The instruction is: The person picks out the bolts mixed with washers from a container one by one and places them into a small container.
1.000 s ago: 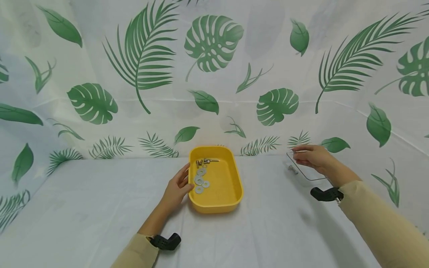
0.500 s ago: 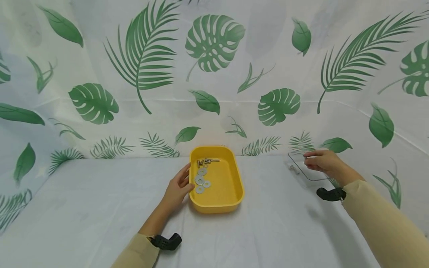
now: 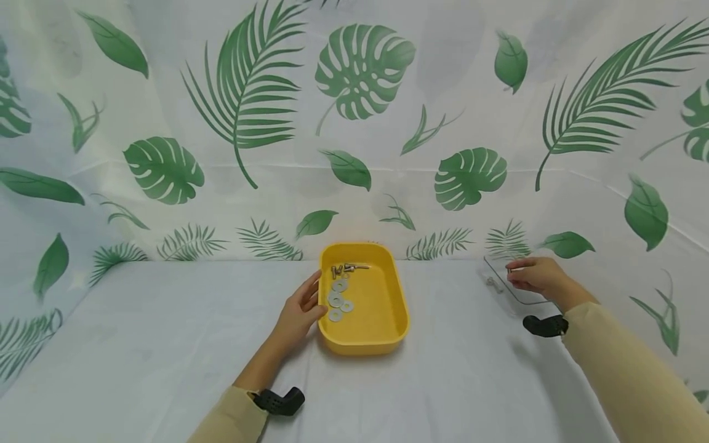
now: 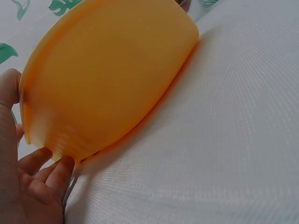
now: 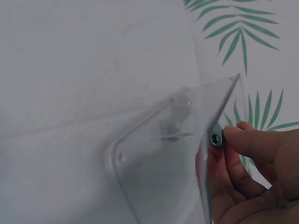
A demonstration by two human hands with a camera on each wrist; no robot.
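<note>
My left hand point(image 3: 299, 314) grips the left side of a yellow plastic tray point(image 3: 382, 307), its thumb over the rim and fingers against the outer wall; the left wrist view shows fingertips at the tray's lower side. Inside the tray lie several flat washers point(image 3: 335, 299) and several metal screws point(image 3: 349, 267), gathered toward its left. Far to the right, my right hand point(image 3: 537, 277) pinches a hex-socket screw point(image 5: 216, 140) between thumb and fingers, its head showing in the right wrist view. The hand is at a clear plastic box point(image 5: 159, 172), with more metal hardware point(image 5: 179, 116) seen through the clear wall.
A white cloth point(image 3: 166, 326) covers the table under the tray and box. Behind them rises a white curtain point(image 3: 388, 135) printed with green leaves. Each wrist wears a black camera mount.
My right hand has moved a little right and down over the clear box, still pinching the screw. My left hand keeps its grip on the tray. The head view has shifted slightly.
</note>
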